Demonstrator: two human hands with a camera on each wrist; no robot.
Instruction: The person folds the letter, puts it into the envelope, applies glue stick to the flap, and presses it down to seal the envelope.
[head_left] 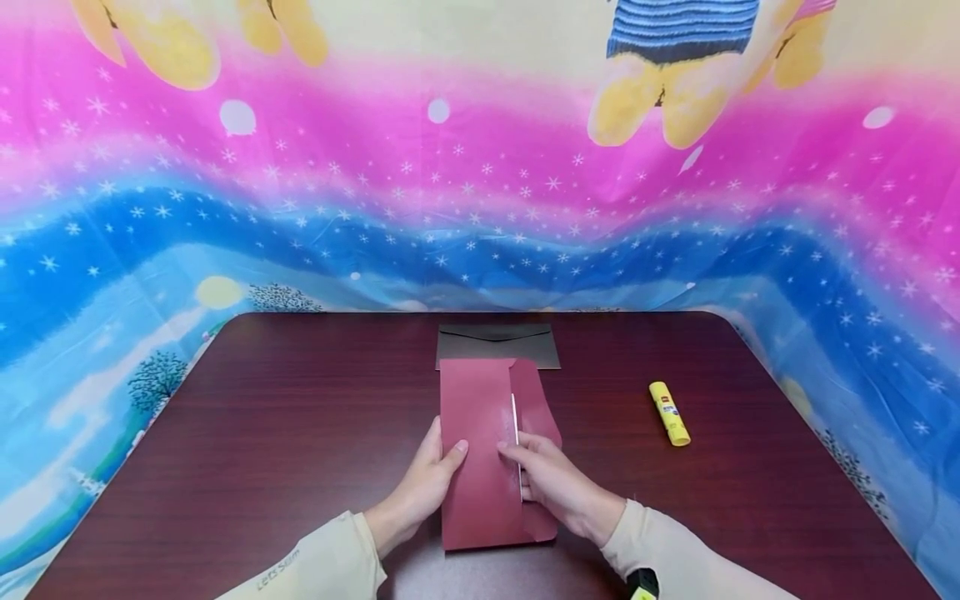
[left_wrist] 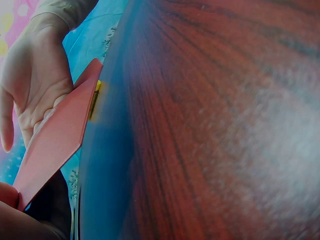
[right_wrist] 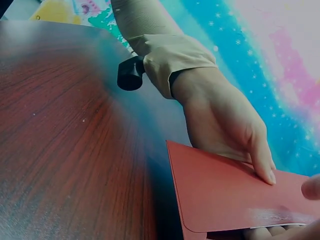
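A dark red envelope [head_left: 476, 492] is held up over the table in the head view, its flap [head_left: 536, 400] folded out to the right. My left hand [head_left: 423, 479] grips the left long edge, thumb on the front and fingers behind. At the opening, my right hand [head_left: 558, 483] pinches the edge, its thumb on the front panel. Its fingers curl at the opening by the thin edge of a white card or paper [head_left: 514, 412]; most of that sheet is hidden inside. In the right wrist view, a whitish streak [right_wrist: 270, 215] shows on the envelope near the opening.
Behind the red envelope lies a grey-brown envelope [head_left: 495, 343], partly covered by it. A yellow glue stick [head_left: 669, 414] lies on the right of the dark wooden table [head_left: 262, 433]. A colourful patterned cloth [head_left: 375, 192] hangs around the table's far and side edges.
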